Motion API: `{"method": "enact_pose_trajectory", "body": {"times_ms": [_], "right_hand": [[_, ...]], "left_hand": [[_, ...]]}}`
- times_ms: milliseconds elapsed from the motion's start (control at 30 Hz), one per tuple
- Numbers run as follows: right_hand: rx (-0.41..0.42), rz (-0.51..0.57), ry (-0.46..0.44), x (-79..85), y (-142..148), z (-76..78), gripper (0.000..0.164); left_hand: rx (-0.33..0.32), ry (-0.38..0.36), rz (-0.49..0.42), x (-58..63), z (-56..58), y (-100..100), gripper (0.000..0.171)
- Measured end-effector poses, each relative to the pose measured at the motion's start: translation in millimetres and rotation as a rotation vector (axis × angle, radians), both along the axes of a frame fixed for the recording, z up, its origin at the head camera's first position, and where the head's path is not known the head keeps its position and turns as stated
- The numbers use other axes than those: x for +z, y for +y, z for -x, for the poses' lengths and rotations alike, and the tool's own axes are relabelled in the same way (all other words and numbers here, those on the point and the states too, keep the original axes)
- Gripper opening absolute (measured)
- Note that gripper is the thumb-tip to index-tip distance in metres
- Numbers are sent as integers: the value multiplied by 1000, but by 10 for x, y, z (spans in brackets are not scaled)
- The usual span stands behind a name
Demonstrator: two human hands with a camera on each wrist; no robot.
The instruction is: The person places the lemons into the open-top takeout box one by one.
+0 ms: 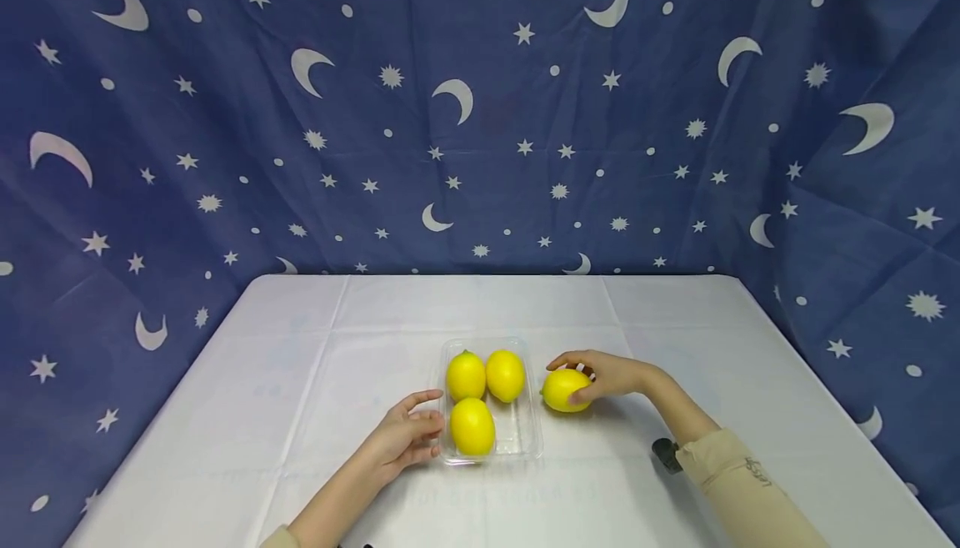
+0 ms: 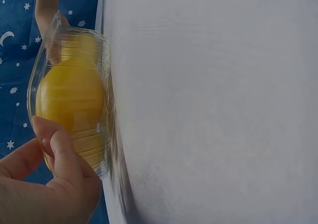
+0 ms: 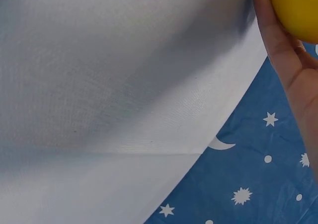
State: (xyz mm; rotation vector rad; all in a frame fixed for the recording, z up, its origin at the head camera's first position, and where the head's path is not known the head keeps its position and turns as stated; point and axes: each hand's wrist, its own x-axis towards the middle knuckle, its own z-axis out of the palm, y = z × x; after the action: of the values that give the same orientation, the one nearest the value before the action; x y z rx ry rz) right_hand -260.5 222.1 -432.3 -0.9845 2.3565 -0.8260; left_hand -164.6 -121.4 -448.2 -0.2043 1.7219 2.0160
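A clear plastic tray [image 1: 517, 439] lies on the white-covered table with three yellow lemons in it: one at back left [image 1: 466, 376], one at back right [image 1: 506, 375], one at front left [image 1: 472, 427]. My left hand [image 1: 405, 433] holds the tray's left rim with thumb and bent fingers; the left wrist view shows the fingers [image 2: 62, 149] against the rim beside a lemon [image 2: 72, 95]. To the right of the tray, my right hand [image 1: 611, 374] grips another lemon [image 1: 562, 391] from above. The right wrist view shows only part of that lemon [image 3: 298, 10].
White cloth covers the table [image 1: 360, 314], which has rounded far corners. Behind it hangs a blue curtain [image 1: 495, 114] with white moons and stars. A small black device [image 1: 666, 454] sits at the right wrist, by the beige sleeve [image 1: 738, 481].
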Motion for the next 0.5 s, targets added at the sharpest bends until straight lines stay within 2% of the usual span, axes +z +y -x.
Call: {"method": "enact_pose_trajectory", "body": {"times_ms": [133,333,500], "right_hand": [[-19,15,35,23,16,-21,48],[-125,-17,22,18,-6,-45,44],[-182,-6,75,16,-20,-93,41]], "left_hand": [[6,9,-3,3,17,22,56],[9,8,4,5,12,19,56],[2,6,0,-14,2,6,57]]}}
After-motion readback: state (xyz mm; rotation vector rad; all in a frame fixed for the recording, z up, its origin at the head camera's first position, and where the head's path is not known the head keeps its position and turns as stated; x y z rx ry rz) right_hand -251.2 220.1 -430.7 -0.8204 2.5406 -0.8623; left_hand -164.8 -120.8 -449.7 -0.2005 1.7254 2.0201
